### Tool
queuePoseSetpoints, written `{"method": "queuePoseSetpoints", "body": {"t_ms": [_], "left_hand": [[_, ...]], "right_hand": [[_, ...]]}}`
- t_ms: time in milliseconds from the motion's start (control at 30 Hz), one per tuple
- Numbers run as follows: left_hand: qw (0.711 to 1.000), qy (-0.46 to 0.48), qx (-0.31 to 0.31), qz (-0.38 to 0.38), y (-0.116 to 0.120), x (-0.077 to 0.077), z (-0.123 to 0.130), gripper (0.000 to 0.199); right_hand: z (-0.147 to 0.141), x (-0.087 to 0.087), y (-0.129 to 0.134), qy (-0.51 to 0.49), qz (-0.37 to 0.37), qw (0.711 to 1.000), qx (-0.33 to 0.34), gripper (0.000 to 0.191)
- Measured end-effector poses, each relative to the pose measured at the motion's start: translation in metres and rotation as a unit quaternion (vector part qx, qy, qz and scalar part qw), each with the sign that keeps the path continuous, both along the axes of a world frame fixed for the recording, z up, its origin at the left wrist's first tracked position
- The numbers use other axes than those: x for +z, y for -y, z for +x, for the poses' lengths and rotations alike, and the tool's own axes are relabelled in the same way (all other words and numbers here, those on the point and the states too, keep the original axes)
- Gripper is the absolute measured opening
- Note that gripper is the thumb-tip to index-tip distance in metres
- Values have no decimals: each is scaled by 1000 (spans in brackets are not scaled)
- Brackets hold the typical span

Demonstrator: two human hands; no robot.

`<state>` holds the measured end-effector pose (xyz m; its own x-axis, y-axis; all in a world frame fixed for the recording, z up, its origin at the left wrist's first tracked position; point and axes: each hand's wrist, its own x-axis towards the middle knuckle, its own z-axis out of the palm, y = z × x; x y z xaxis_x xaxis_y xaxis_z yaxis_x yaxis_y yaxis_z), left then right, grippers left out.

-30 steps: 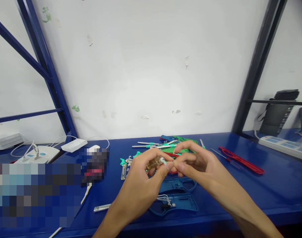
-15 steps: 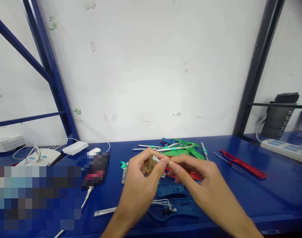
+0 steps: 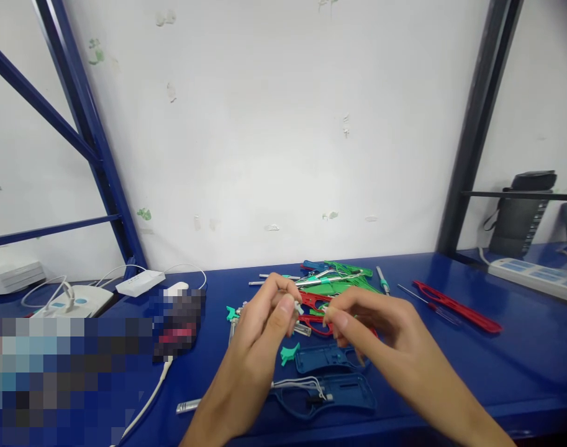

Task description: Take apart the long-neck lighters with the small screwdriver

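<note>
My left hand (image 3: 264, 335) is closed, thumb against curled fingers. A small whitish tip (image 3: 299, 308) shows at its fingertips; the clear amber fuel tank seen in this hand a moment ago is now hidden by the fingers. Just to the right, my right hand (image 3: 376, 335) pinches a tiny pale piece (image 3: 326, 308) between thumb and forefinger, too small to name. A gap separates the two hands. Below them lie two open blue lighter shell halves (image 3: 353, 391), the nearer with white wires (image 3: 302, 380) and a metal tube (image 3: 188, 406). A teal trigger (image 3: 290, 354) rests beside the farther half.
Behind my hands are green shells (image 3: 330, 287), red shells (image 3: 317, 302) and metal tubes (image 3: 274, 283). On the right lie a red shell (image 3: 458, 307) and a thin screwdriver (image 3: 416, 293). Power strips (image 3: 535, 279) and cables stand at the sides; a blurred patch covers the left.
My hands have moved apart, the right one drawing away from the left. My left hand has turned, hiding the amber tank. The teal trigger on the table has come into sight.
</note>
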<state>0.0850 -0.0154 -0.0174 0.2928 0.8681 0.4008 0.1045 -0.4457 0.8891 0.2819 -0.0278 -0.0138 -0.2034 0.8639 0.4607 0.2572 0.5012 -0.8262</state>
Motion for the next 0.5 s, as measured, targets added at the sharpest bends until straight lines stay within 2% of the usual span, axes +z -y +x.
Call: {"method": "queuePoseSetpoints", "body": {"t_ms": [133,233,500], "left_hand": [[996,37,-72,-39,-4,-4,2,32],[993,45,-99,-48,-3,-6,6,32],[991,46,-116,-40,1,-6,8,28]], "right_hand": [[0,-1,-1,-75,-85,990,89,36],[-2,-3,-2,-99,-127,977,141,37],[-5,-7,-5,-138,-137,966,172,35]]}}
